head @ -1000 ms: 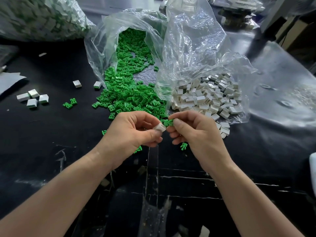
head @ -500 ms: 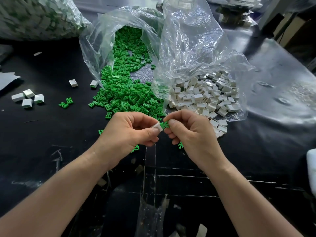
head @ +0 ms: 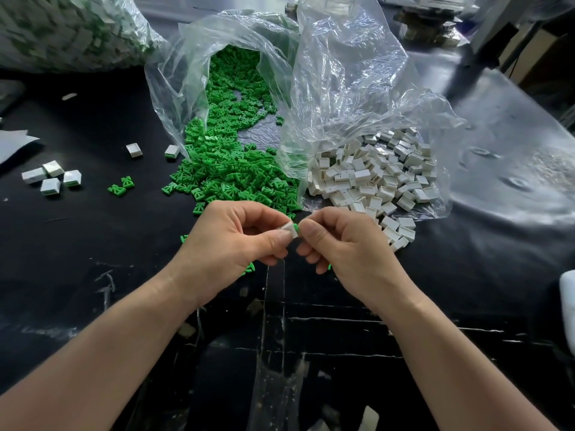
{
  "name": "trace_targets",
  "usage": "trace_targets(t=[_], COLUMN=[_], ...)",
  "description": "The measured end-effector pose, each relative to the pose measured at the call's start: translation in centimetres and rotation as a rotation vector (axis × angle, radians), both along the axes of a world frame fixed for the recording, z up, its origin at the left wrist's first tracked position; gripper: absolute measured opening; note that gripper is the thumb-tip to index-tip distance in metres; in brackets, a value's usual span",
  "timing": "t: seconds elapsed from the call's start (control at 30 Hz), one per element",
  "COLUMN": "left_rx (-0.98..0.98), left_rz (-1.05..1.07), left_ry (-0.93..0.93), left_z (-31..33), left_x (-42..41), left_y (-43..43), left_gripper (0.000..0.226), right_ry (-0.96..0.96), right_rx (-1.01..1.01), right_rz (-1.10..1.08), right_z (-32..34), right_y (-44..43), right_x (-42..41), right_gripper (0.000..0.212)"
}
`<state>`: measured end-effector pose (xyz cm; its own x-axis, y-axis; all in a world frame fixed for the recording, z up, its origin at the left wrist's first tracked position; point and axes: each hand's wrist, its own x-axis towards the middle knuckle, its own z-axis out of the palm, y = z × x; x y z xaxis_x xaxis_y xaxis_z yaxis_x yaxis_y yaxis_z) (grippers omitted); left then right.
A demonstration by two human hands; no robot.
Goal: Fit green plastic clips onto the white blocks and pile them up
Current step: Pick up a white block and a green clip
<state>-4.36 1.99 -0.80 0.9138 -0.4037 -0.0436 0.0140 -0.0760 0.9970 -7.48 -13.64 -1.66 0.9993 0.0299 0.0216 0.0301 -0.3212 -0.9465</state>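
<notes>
1. A white block [head: 289,230] is pinched between the thumb and forefinger of the left hand [head: 230,244] at the centre of the frame, with the other fingers curled beneath
2. A green clip [head: 296,228] is pinched by the thumb and forefinger of the right hand [head: 348,253] and is held touching the block's right end; how far it is seated cannot be told
3. Both hands are held over the black tabletop [head: 93,244], whose bare surface is seen across the left middle and the right middle of the frame
4. The right edge is met by a white object [head: 567,293], and the left edge by a paper sheet [head: 15,141]
5. Just behind the hands a heap of green clips [head: 230,169] is spilled from the mouth of a clear bag [head: 193,73], and reaches almost to the left knuckles
6. To its right a heap of white blocks [head: 373,175] is held in a second clear bag [head: 357,73], with a few lying just beside the right hand
7. At the left middle four blocks [head: 51,178] are grouped together; two loose clips [head: 121,186] lie between them and the green heap
8. The upper left is filled by a large bag [head: 62,29] of blurred white and green pieces
</notes>
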Motion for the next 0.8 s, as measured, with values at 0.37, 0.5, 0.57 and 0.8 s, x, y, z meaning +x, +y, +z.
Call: trace_targets(t=[0.37,0.5,0.57,0.8], left_rx=[0.106,0.176,0.172,0.008], left_rz=[-0.094,-0.099,-0.100,-0.113], left_ry=[-0.040,-0.125,-0.143,-0.010], left_z=[-0.2,-0.5,-0.4,0.5], left_x=[-0.1,-0.3,-0.4,-0.5], left_y=[0.1,0.1,0.1,0.2], left_gripper=[0.005,0.007,0.004,0.017], right_ry=[-0.091,-0.175,-0.204,-0.186], right_rx=[-0.315,-0.470,-0.498,-0.355], right_rz=[0.068,0.119,0.130,0.133], right_z=[0.8,1.0,1.1,1.3], right_y=[-0.2,0.1,0.0,-0.6], right_x=[-0.3,-0.6,-0.6,-0.6], right_gripper=[0.020,0.019,0.018,0.018])
